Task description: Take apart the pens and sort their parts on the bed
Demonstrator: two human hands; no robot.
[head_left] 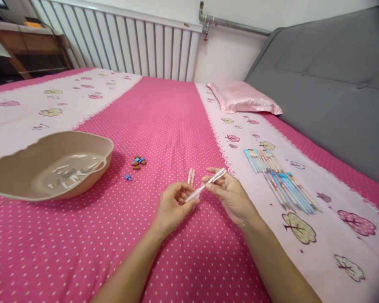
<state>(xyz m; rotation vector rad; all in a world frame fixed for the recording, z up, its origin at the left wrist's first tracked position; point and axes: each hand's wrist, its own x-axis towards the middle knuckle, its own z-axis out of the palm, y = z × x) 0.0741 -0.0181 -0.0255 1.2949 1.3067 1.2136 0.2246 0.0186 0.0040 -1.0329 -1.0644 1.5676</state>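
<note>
Both my hands hold one clear, whitish pen (208,184) over the pink dotted bedsheet (164,126). My left hand (173,206) pinches its lower end with curled fingers. My right hand (229,193) grips the upper part, the tip sticking out past the fingers. Just behind the hands lie two pink pens (191,175) on the sheet. To the right, a pile of several blue and patterned pens (281,179) lies on the pale printed strip.
A beige plastic basin (6,176) with white scraps inside sits at the left. Small brown and blue caps (138,162) lie beside it. A pink pillow (243,97) rests by the grey headboard (328,92); a white radiator (126,42) stands behind.
</note>
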